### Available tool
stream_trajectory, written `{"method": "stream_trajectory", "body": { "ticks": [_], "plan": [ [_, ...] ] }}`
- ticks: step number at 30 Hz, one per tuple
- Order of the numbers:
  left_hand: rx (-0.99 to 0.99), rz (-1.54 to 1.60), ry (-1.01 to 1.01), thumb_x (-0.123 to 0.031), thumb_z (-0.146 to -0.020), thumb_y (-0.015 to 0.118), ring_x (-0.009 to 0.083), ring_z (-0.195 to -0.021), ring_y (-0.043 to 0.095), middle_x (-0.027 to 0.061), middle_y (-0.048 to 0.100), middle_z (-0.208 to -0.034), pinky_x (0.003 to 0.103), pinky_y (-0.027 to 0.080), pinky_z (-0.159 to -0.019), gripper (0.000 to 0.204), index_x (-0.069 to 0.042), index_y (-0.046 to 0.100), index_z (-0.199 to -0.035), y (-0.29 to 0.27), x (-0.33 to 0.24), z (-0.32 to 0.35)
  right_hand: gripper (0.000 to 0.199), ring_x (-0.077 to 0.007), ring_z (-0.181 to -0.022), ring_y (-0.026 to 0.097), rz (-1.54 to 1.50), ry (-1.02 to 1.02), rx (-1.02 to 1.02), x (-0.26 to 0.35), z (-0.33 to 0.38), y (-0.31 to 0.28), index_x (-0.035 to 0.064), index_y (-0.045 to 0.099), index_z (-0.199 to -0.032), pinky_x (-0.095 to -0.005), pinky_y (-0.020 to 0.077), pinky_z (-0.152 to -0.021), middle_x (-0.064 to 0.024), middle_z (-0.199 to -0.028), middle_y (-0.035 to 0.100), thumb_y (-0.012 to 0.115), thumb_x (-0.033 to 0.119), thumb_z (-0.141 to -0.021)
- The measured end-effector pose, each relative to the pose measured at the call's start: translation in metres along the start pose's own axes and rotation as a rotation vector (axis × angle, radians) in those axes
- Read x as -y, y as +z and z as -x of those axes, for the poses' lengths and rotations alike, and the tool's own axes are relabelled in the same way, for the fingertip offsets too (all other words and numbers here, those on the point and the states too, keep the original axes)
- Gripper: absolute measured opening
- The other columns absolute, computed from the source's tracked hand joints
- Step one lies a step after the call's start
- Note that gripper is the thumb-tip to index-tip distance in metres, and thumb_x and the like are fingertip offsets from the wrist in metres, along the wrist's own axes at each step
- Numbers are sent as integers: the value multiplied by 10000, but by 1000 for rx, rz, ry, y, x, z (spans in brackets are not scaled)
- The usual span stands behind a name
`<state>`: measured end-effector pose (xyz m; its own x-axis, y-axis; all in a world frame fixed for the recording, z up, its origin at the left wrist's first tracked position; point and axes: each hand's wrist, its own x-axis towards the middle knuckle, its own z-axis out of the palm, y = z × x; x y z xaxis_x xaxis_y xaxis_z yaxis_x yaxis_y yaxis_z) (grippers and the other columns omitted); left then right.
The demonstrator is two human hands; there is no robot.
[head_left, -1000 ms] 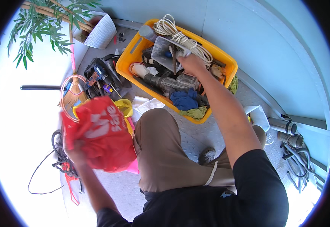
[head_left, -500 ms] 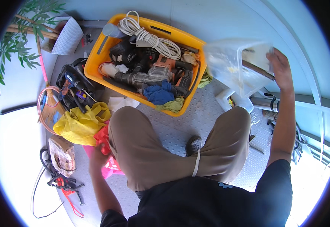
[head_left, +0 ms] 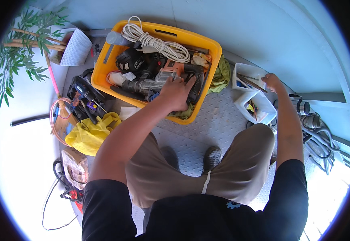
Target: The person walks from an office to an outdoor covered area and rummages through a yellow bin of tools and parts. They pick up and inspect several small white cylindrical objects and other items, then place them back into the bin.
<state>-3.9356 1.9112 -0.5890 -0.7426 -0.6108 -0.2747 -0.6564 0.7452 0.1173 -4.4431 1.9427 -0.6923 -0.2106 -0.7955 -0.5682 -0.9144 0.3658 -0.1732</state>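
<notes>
Reaching into a yellow crate, a person's left hand is spreading its fingers partly over an orange-and-grey power tool, which is lying beneath and just beyond the fingertips; whether they are gripping it cannot be told. A coiled white cable is resting beyond those fingers. The right hand is curling its fingers at the edge of a white container just left of them, their grip unclear; a second container is sitting nearer the person.
</notes>
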Motion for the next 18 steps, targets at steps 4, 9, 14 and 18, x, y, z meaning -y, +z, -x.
{"method": "stream_trajectory", "body": {
  "ticks": [4, 9, 14, 18],
  "plan": [
    [139, -38, -64, -310, -713, 827, 321, -1127, 633, 181, 661, -1212, 480, 415, -1025, 970, -150, 362, -1549, -10, -5, -7, 429, -378, -1130, 651, 142, 138, -100, -4, 3, 24, 83, 676, -1230, -462, 497, -992, -194, -1200, 691, 581, 417, -978],
    [-188, 168, -24, -266, -680, 861, 358, -1147, 650, 211, 676, -1211, 448, 489, -1017, 892, -184, 472, -1478, -57, 42, 16, 423, -351, -1149, 661, -103, 85, -303, -8, 30, 4, 64, 684, -1198, -430, 504, -991, -188, -1194, 707, 642, 398, -942],
    [-568, 417, -409, -200, -746, 789, 298, -1068, 685, 165, 704, -1167, 391, 522, -958, 608, -107, 603, -1318, -112, 182, 64, 344, -314, -1083, 697, -267, -20, -394, -9, 71, -6, 55, 686, -1173, -397, 529, -932, -168, -1142, 730, 677, 298, -929],
    [-812, 591, -530, -350, -809, 765, 329, -1083, 689, 182, 712, -1176, 402, 513, -962, 594, -79, 612, -1315, -106, 280, 79, 313, -280, -1021, 717, -351, -115, -358, 34, 90, -17, 46, 684, -1168, -385, 545, -892, -160, -1107, 738, 669, 259, -939]
  ]
}}
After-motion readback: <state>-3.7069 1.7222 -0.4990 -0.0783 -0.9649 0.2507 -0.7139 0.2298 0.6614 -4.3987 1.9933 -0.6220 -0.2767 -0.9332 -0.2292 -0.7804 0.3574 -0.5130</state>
